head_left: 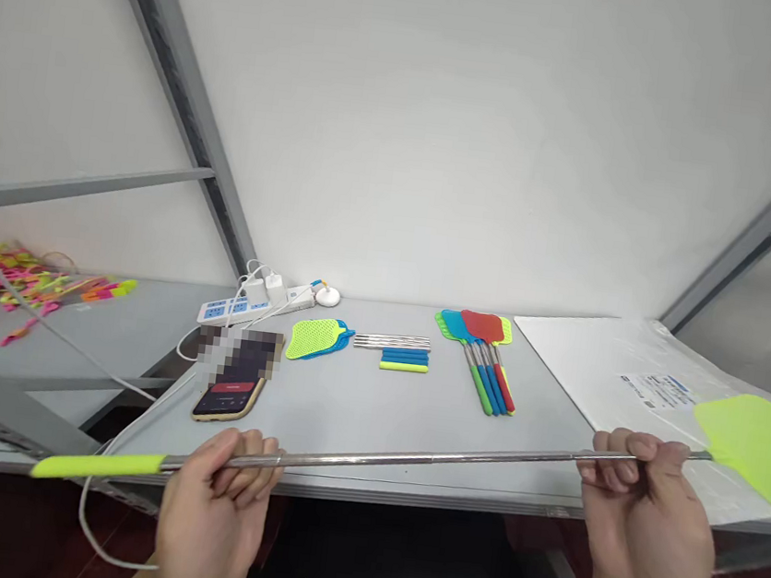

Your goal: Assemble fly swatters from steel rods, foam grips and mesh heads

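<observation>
Your left hand (pixel 222 498) and right hand (pixel 645 509) curl closed round the metal-shafted swatter (pixel 432 459) at the bench (pixel 342 423)'s near edge — probably light and slick, best gripped beside its handle (pixel 101 464) and head (pixel 760 452) — with more swatters (pixel 491 381) beyond, right of centre.

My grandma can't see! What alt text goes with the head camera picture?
A left hand and a right hand hold a long fly swatter crosswise, its lime handle at left and its lime paddle at right. Beyond it, a grey shelf holds a phone, loose paddles, silver rods, loose handles and a bunch of colourful swatters.
</observation>
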{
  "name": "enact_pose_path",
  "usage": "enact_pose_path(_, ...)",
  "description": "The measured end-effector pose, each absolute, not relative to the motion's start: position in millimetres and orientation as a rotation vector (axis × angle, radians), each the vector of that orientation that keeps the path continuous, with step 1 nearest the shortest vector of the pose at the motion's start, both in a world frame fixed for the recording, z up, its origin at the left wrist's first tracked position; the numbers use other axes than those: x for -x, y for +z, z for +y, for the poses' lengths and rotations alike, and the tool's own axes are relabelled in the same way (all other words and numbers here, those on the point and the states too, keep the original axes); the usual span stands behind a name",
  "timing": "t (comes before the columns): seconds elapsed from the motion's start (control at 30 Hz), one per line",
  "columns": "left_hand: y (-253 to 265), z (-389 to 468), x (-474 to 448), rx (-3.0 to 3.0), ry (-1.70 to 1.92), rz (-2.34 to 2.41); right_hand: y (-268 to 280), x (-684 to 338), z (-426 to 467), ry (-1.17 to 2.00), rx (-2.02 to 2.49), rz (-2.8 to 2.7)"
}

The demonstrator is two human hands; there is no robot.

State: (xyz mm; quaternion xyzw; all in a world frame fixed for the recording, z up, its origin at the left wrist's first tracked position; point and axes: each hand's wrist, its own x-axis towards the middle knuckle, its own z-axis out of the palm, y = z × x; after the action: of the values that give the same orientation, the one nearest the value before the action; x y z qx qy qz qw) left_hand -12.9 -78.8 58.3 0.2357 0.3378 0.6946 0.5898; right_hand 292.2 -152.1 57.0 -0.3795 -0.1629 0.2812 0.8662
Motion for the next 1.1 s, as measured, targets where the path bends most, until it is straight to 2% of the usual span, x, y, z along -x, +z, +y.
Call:
enact_pose_path(0.27, 68.0, -86.8, 13.1, -0.506, 1.691, 0.785, 65.5, -305.4, -169.8, 0.583, 0.674, -0.202)
enact_pose_path(0.6, 46.2, -85.2, -7.3, -0.411, 1.718, 0.811, 39.7, -308.3, -151.7, 0.579, 0.686, -0.204)
enact_pose_path(0.9, 21.3, -99.7, -45.4, -0.612, 1.376, 0.768, 17.3, -214.4, -142.9, 1.07, 0.83, -0.522)
enact_pose_path(0.97, 20.4, -98.8, -43.5, -0.664, 1.332, 0.813, 16.5, -217.3, -143.9, 1.103, 0.858, -0.554)
enact_pose_path(1.1, 25.0, -93.5, -27.5, -0.639, 1.464, 0.922, 19.8, -232.3, -147.4, 1.001, 0.87, -0.507)
